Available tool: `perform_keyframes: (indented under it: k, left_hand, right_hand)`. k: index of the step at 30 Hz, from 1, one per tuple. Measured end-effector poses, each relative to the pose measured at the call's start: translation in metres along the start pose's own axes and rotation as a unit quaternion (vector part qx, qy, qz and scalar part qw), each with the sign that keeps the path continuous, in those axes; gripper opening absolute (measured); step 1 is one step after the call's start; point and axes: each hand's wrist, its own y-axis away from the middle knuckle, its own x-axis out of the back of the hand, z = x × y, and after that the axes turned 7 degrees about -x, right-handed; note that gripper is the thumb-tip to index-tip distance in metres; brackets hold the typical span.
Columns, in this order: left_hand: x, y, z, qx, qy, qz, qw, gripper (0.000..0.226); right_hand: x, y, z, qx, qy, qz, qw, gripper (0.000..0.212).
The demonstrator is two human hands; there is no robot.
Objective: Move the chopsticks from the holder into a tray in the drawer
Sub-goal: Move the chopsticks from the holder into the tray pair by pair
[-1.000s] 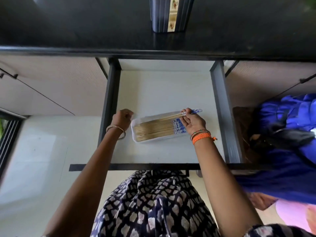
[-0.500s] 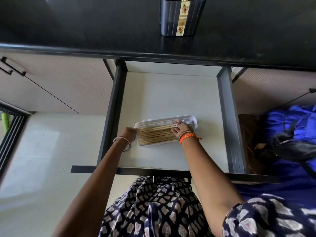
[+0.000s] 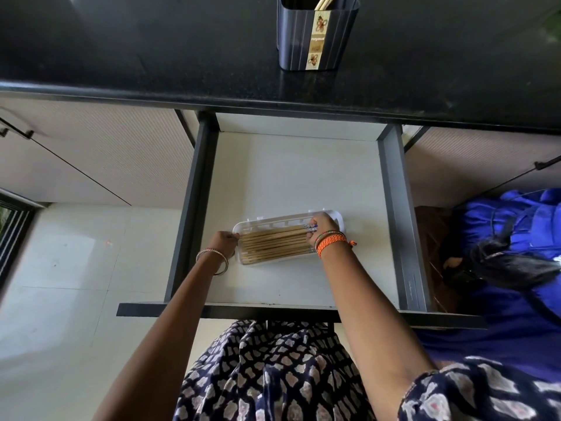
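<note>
A white tray point(image 3: 267, 220) lies in the open drawer point(image 3: 291, 177), filled with several wooden chopsticks point(image 3: 273, 243) laid side by side. My left hand point(image 3: 225, 243) grips the tray's left end. My right hand point(image 3: 321, 229) rests on the right ends of the chopsticks, its fingers curled round their blue patterned tips. On the black counter point(image 3: 151, 50) above stands a dark holder point(image 3: 315, 34) with a few chopsticks point(image 3: 324, 1) sticking out at the frame's top.
The drawer has dark grey side rails point(image 3: 400, 214) and a dark front edge point(image 3: 273, 311). Closed cabinet fronts point(image 3: 100, 156) flank it. A person in blue clothing point(image 3: 510, 238) is at the right. White floor tiles point(image 3: 60, 284) lie at the left.
The chopsticks that my right hand held tilted over the tray now lie flat in it. My right hand moved left to their ends. The camera tilted up, showing more of the holder.
</note>
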Motion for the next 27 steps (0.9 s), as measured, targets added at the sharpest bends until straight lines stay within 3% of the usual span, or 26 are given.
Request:
perform_keyframes:
  k: [3,6,8,11,14,18,22,24,27]
  left_hand:
    - [0.001,0.003,0.002,0.001,-0.006,0.004,1.0,0.039]
    - [0.002,0.012,0.016,-0.018,-0.061,0.024,0.998,0.022]
    - [0.005,0.02,0.038,-0.047,-0.105,0.061,0.991,0.039]
    - [0.01,0.027,0.096,-0.156,-0.105,0.109,0.976,0.038]
    - [0.017,0.026,0.173,-0.285,-0.077,0.116,0.948,0.035]
    - [0.029,0.011,0.277,-0.428,-0.113,0.129,0.887,0.036]
    - [0.042,-0.02,0.345,-0.481,-0.168,0.147,0.848,0.037]
    - [0.047,-0.044,0.365,-0.486,-0.206,0.152,0.836,0.041]
    - [0.05,-0.074,0.374,-0.489,-0.24,0.158,0.824,0.045]
  right_hand:
    - [0.002,0.008,-0.004,0.0,-0.019,-0.012,1.0,0.017]
    - [0.006,0.021,-0.009,-0.006,-0.059,-0.027,0.998,0.011]
    - [0.008,0.036,-0.022,-0.018,-0.073,-0.066,0.995,0.016]
    - [0.004,0.061,-0.068,0.02,-0.071,-0.122,0.99,0.025]
    - [-0.008,0.091,-0.132,0.117,-0.074,-0.145,0.98,0.026]
    - [-0.029,0.118,-0.228,0.294,-0.054,-0.091,0.95,0.028]
    - [-0.056,0.11,-0.322,0.457,0.024,0.036,0.888,0.024]
    - [-0.073,0.095,-0.364,0.491,0.065,0.069,0.866,0.024]
    - [-0.092,0.073,-0.401,0.493,0.095,0.074,0.862,0.027]
